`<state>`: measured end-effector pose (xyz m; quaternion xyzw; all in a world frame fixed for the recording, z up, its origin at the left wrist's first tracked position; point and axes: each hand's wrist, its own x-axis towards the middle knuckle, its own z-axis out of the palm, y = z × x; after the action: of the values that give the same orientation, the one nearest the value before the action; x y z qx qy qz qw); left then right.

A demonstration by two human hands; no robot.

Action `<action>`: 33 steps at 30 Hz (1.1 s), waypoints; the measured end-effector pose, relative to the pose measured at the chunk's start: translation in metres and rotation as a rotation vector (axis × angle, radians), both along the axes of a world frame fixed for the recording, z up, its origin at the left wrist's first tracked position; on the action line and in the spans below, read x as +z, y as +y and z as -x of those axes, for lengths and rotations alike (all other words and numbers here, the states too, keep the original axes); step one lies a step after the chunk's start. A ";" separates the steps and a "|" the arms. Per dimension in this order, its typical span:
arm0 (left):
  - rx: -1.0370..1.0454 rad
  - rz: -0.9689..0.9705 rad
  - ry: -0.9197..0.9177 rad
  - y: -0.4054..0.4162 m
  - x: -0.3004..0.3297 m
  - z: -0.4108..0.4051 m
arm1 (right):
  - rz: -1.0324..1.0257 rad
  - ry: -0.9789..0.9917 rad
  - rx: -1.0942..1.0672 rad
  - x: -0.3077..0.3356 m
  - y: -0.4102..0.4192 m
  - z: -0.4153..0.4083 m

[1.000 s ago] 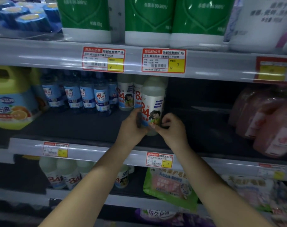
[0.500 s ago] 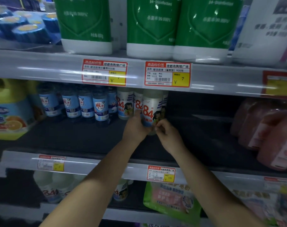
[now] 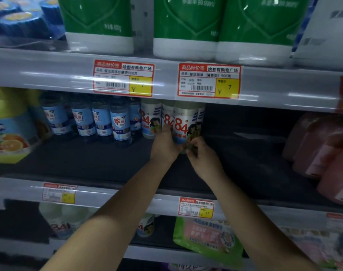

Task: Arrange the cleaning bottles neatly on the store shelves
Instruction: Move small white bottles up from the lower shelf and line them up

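Head view: both hands are gripping the white 84 bottle (image 3: 183, 124) low down, left hand (image 3: 164, 147) and right hand (image 3: 202, 159) flanking its base.

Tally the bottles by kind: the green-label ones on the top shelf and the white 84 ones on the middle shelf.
Green-label bottles: 3
84 bottles: 4 in view, one held by the left hand and right hand
Total: 7
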<state>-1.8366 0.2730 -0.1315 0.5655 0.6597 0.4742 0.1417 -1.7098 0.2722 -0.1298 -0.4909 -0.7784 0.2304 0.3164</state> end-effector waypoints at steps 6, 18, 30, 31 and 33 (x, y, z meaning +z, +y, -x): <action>-0.008 -0.023 0.008 0.000 -0.002 0.000 | -0.079 -0.010 -0.038 -0.002 -0.001 0.003; -0.171 0.021 -0.095 -0.027 0.013 0.000 | -0.055 0.003 -0.008 0.004 -0.011 -0.004; 0.054 -0.235 0.001 -0.143 -0.013 0.011 | -0.423 0.074 0.237 -0.008 -0.096 0.016; 0.085 -0.249 0.015 -0.150 -0.017 0.014 | -0.435 0.088 0.275 -0.011 -0.102 0.020; 0.138 -0.245 0.031 -0.163 -0.025 0.022 | -0.455 0.115 0.340 -0.017 -0.110 0.026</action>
<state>-1.8590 0.1105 -0.1565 0.5391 0.6364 0.5510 0.0281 -1.7362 0.1620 -0.1464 -0.2558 -0.8619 0.1273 0.4189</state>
